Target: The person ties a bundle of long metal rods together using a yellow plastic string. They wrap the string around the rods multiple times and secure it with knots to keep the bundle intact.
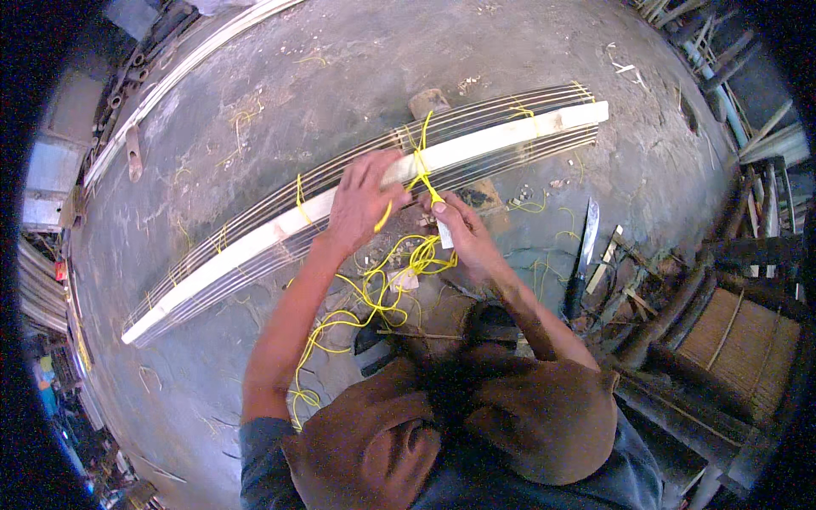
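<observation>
A long pale wooden slat (476, 148) lies lengthwise over a panel of thin, dark, parallel rods (476, 110), bound at intervals with yellow cord. My left hand (364, 195) is over the middle of the slat, its fingers curled and partly blurred. A bit of yellow cord shows at its thumb side. Just right of it, my right hand (466, 228) pinches the yellow cord (422, 161) close to the binding, near the slat's lower edge. A small white piece (444, 231) shows at the right fingers; what it is I cannot make out. Loose cord (378, 293) lies tangled below my hands.
A long blade (588, 246) lies on the floor at the right, beside wood scraps (605, 259). Farther right stands a dark wooden frame with a woven seat (739, 344). Long pale strips (183, 64) run along the far left. Cord snippets and shavings litter the floor.
</observation>
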The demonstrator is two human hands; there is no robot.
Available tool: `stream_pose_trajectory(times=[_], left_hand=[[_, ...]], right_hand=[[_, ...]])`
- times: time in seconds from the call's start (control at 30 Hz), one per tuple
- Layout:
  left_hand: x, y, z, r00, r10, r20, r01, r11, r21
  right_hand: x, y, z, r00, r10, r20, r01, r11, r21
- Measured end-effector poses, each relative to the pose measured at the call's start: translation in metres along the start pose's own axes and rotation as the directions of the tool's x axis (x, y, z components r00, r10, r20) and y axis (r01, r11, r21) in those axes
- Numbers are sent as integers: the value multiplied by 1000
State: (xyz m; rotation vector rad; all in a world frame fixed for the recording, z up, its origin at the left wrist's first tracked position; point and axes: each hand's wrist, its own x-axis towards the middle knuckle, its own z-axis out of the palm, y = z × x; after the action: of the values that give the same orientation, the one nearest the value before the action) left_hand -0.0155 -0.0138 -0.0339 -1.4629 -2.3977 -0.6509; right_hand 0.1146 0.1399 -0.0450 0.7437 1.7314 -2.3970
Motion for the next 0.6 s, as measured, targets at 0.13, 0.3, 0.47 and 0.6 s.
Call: stream_pose_trajectory(times=[0.13, 0.3, 0.47, 0.6], left_hand=[[-2, -5, -3, 958, 221, 183, -242, 965, 99], [16, -5, -26, 905, 122, 406, -149, 988, 36], [26, 12, -3, 940, -258, 223, 282, 956, -81], [30, 10, 0, 935, -253, 250, 271, 962, -42]], right_hand=[[8, 0, 6, 989, -99, 109, 81, 983, 164], [-6, -25, 10, 829, -539, 151, 449, 478, -755], [-6, -14, 21, 798, -543, 263, 476, 299, -827], [-1, -3, 6, 754, -552, 357, 553, 239, -798]])
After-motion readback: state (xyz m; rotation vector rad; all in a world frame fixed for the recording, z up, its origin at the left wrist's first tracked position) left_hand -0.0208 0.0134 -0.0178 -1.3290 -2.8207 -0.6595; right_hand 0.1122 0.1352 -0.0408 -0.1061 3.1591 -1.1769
